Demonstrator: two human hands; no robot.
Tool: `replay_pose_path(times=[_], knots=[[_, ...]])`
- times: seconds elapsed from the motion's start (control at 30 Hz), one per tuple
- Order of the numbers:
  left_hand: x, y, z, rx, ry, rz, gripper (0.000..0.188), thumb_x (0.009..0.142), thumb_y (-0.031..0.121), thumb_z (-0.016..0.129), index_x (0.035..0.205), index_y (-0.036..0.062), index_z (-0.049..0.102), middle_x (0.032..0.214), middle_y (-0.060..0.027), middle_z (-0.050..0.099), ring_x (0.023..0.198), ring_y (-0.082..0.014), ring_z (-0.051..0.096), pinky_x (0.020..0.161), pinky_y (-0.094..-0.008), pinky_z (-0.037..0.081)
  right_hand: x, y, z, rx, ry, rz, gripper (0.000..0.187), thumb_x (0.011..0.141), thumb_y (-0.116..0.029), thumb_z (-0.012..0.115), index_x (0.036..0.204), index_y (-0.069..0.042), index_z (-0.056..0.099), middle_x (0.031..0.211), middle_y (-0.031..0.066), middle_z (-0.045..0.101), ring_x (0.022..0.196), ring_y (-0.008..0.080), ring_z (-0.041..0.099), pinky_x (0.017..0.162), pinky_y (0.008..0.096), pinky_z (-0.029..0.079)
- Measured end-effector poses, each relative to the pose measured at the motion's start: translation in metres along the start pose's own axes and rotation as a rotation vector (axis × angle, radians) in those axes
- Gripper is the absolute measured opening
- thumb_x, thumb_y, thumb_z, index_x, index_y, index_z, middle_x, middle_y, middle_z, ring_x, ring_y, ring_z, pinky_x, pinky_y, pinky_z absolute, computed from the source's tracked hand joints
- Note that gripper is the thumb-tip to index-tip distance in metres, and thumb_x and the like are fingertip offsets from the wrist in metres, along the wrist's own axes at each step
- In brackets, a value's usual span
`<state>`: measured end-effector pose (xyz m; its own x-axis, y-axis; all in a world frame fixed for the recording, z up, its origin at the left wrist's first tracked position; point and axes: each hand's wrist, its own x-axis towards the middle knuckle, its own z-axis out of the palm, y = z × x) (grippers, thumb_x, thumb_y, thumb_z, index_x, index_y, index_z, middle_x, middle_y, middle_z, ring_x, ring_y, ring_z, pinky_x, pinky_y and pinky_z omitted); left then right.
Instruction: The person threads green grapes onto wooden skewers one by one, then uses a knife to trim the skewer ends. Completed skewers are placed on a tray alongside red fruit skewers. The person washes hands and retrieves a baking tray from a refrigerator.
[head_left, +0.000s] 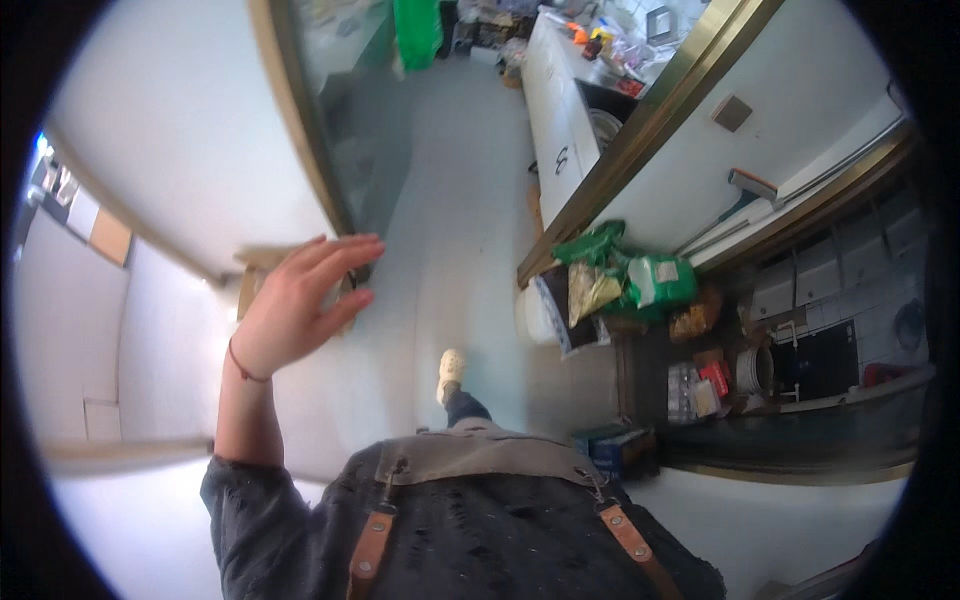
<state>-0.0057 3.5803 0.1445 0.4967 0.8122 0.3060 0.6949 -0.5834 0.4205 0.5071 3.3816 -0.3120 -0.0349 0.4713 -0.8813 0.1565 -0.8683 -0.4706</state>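
My left hand [300,305] is raised in front of me at the left, fingers stretched out and thumb apart, holding nothing. A thin red cord circles its wrist. Behind the hand, lower down, stands a light brown box-like thing [246,285], partly covered by the hand. My right hand is out of the picture. I wear a dark top and a grey-brown apron [470,455] with brown straps. One foot in a pale yellow clog [450,368] is stepped forward on the floor [455,230].
A doorway with a brown-gold frame [590,190] leads to a white cabinet [560,110] with a cluttered top. Right of it, green bags [660,280] are piled by the wall. A squeegee [745,195] leans there. Boxes [620,450] lie near my right side. A green cloth [417,35] hangs far ahead.
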Motion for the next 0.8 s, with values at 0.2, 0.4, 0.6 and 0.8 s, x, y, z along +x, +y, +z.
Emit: replay_pose_path(times=[0.2,0.4,0.6,0.8], knots=[[0.229,-0.077,0.014,-0.035,-0.020,0.173,0.040,0.091,0.019,0.067,0.129,0.0073,0.059,0.131,-0.0135,0.060,0.119,-0.0315,0.059,0.106,-0.0430,0.044,0.109,-0.183,-0.049,-0.126,-0.006,-0.169,0.048,0.101,-0.032,0.053,0.146,-0.015,0.046,0.147,0.0079,0.048,0.134,0.0260,0.047,0.111,0.0402,0.037],[0.344,-0.194,0.083,-0.192,-0.444,-0.001,0.048,0.097,0.028,0.061,0.138,0.0067,0.052,0.136,-0.0177,0.057,0.124,-0.0324,0.056,0.104,-0.0411,0.044,0.180,-0.323,-0.102,-0.106,0.061,-0.462,0.046,0.100,-0.030,0.057,0.143,-0.015,0.050,0.142,0.0095,0.053,0.130,0.0265,0.051,0.110,0.0406,0.039],[0.450,-0.311,0.268,-0.975,-1.066,-0.438,0.051,0.101,0.035,0.056,0.144,0.0088,0.046,0.136,-0.0072,0.057,0.123,-0.0204,0.055,0.103,-0.0358,0.043,0.183,-0.359,-0.075,0.232,0.388,-0.349,0.045,0.099,-0.031,0.060,0.140,-0.015,0.053,0.139,0.0104,0.056,0.127,0.0266,0.054,0.108,0.0405,0.041],[0.575,-0.353,0.367,-0.778,-1.608,-0.349,0.053,0.103,0.037,0.053,0.146,0.0090,0.043,0.140,-0.0061,0.053,0.127,-0.0198,0.052,0.106,-0.0360,0.041,0.132,-0.355,0.068,0.639,0.680,-0.129,0.045,0.098,-0.034,0.062,0.138,-0.014,0.056,0.136,0.0111,0.059,0.124,0.0265,0.056,0.106,0.0402,0.043]])
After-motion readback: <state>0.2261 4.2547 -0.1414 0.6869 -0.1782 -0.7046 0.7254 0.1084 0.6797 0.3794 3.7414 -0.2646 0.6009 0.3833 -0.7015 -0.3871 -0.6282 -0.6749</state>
